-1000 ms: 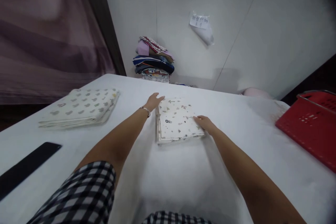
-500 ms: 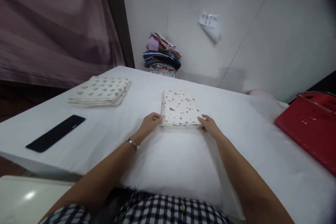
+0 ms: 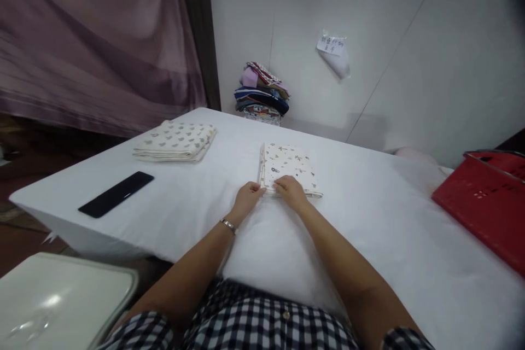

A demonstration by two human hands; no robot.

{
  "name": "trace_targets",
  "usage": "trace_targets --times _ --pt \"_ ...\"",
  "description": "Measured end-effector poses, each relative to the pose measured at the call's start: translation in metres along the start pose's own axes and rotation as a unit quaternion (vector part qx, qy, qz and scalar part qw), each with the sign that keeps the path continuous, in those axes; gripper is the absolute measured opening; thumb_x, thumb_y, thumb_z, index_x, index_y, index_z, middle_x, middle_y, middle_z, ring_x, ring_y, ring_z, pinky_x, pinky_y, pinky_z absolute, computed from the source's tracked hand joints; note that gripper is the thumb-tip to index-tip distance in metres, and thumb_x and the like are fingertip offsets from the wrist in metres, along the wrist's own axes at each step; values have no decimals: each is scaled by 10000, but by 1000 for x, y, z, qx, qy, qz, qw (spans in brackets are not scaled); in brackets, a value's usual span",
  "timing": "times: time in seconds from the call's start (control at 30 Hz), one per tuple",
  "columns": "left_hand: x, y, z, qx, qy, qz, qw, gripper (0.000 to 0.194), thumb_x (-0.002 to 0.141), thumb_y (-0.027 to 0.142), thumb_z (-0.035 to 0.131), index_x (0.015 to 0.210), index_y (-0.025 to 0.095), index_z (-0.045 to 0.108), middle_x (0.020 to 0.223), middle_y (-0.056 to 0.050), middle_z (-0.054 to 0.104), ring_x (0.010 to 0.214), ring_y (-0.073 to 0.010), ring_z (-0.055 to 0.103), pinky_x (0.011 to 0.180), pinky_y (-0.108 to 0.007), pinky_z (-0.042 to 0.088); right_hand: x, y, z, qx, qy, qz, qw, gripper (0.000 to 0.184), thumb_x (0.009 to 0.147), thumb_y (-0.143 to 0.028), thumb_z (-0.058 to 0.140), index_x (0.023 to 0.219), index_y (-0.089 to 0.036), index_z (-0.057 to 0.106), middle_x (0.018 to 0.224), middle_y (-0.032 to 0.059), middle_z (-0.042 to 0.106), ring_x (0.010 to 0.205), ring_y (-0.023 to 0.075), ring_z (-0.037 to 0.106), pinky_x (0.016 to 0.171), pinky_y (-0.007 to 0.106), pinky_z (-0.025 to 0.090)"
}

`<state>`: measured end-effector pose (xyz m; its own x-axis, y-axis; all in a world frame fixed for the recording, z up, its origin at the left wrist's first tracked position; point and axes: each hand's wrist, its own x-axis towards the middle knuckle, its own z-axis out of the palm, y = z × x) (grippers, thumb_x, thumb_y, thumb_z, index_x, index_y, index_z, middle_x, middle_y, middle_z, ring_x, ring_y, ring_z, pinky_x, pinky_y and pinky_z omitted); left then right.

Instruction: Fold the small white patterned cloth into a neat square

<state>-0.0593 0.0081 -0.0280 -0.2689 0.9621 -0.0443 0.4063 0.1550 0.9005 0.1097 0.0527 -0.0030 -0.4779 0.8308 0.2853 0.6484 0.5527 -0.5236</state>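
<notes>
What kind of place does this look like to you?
Probably an indoor workspace for folding fabric: folded printed cloths lie on a white-covered table, a pile of folded textiles stands by the wall, and a red basket is at the right.

Cloth (image 3: 289,159), single piece, off-white with a scattered print of small brown and dark motifs. Folded into a flat, roughly rectangular stack, layered edges showing at the left and near sides. Lies printed face up on the white tabletop (image 3: 377,219).
</notes>
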Motion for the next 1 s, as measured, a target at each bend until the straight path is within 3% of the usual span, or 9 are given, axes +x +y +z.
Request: trace_targets --times 0.2,0.37,0.53,0.63,0.8,1.0 --pt "-3 -7 6 45 43 58 996 202 735 391 583 788 198 556 757 9 613 659 -124 555 613 -245 415 13 -3 17 -27 -22 -23 999 153 847 -286 564 878 -216 696 905 43 636 902 183 522 777 276 377" --pt "-1 -9 7 62 46 73 994 189 749 385 566 783 199 550 747 12 606 642 -124 539 613 -247 401 14 2 22 -9 -7 -30 999 158 859 -238 537 793 -221 680 821 24 621 854 167 521 737 265 375" --pt "-1 -8 7 87 45 73 992 171 753 368 562 775 199 548 771 4 607 661 -129 536 624 -248 396 10 5 23 39 60 -12 997 211 882 -219 471 712 -199 594 756 12 577 770 149 516 702 262 385" --pt "-1 -8 7 89 42 74 992 165 754 360 561 787 198 552 781 2 607 668 -129 536 635 -249 398 5 4 24 36 96 -42 994 196 899 -234 443 765 -204 583 801 23 577 801 157 509 740 275 391" --pt "0 -9 6 90 40 73 992 165 751 357 563 798 199 552 796 2 603 666 -129 528 652 -256 401 2 3 28 -34 57 -104 992 193 899 -232 456 780 -201 605 841 51 592 834 182 503 768 306 385" --pt "0 -9 6 78 30 67 994 143 746 337 560 791 201 555 783 9 606 662 -128 530 646 -255 401 2 8 28 -40 35 -123 991 94 856 -243 539 848 -203 623 899 54 603 869 193 511 771 314 389"
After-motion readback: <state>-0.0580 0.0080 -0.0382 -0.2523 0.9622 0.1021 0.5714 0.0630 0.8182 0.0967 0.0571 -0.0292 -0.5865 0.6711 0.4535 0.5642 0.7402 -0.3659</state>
